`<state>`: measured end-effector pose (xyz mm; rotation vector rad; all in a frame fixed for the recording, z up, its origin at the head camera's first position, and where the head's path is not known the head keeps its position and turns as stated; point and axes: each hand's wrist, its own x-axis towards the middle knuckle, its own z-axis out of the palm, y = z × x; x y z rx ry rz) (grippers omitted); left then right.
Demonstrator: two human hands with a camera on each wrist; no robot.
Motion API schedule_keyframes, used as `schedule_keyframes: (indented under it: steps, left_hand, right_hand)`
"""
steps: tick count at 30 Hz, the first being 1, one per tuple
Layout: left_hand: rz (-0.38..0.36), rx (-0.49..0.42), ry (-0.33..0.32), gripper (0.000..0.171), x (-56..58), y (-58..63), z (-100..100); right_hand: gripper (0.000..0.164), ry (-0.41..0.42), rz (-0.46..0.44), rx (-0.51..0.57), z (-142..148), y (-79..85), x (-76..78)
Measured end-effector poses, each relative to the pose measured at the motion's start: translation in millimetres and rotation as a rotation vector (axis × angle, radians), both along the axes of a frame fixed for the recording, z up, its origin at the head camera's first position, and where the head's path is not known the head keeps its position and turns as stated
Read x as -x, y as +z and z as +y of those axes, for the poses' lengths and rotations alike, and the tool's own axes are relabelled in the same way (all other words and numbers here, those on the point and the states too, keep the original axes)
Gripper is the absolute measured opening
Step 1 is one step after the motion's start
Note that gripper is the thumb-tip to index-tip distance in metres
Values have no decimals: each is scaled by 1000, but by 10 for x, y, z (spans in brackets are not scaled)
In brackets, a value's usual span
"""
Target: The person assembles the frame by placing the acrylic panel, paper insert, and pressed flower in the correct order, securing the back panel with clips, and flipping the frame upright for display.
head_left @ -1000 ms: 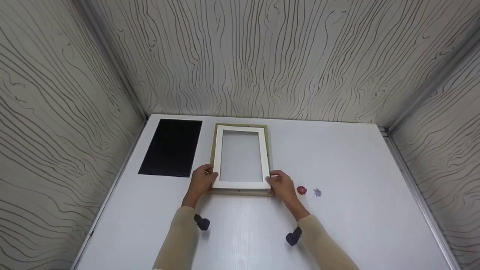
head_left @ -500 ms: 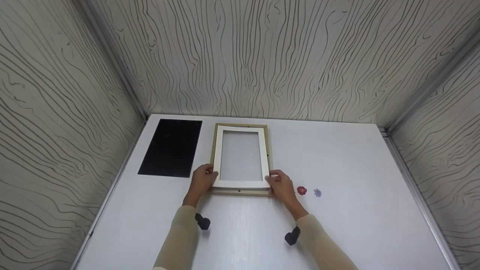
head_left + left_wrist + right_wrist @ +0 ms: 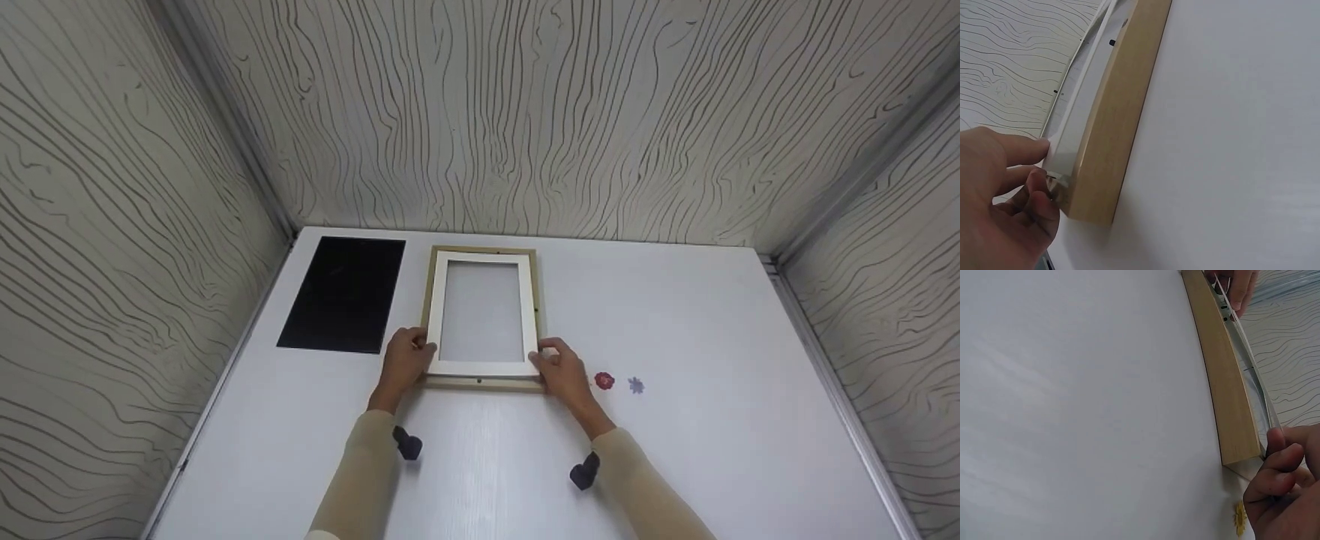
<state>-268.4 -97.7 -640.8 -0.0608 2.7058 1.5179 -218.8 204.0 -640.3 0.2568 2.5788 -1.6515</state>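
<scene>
A wooden picture frame lies on the white table. Over it is a white picture mat with a rectangular opening. The mat's near end sits raised above the frame in both wrist views. My left hand pinches the mat's left edge near the close corner, thumb on top. At the opposite edge my right hand pinches it the same way. In the left wrist view, the curled fingers of the left hand are right at the frame's corner. The mat's far end overlaps the frame's inside.
A black rectangular panel lies left of the frame. Right of the right hand are a red flower piece and a pale purple flower piece. A yellow flower shows beside the right hand. Patterned walls enclose the table.
The mat's near edge has shifted very slightly away from me, baring a little more of the frame's near bar. Both hands keep their grip and have barely moved.
</scene>
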Motion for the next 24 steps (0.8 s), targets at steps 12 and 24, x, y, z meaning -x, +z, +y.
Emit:
schedule_keyframes:
  steps: [12, 24]
  left_hand:
    - [24, 21, -7, 39, 4, -26, 0]
    - [11, -11, -13, 44, 42, -67, -14]
  right_hand:
    - [27, 34, 59, -58, -8, -55, 27]
    - [27, -2, 47, -188, -46, -105, 50]
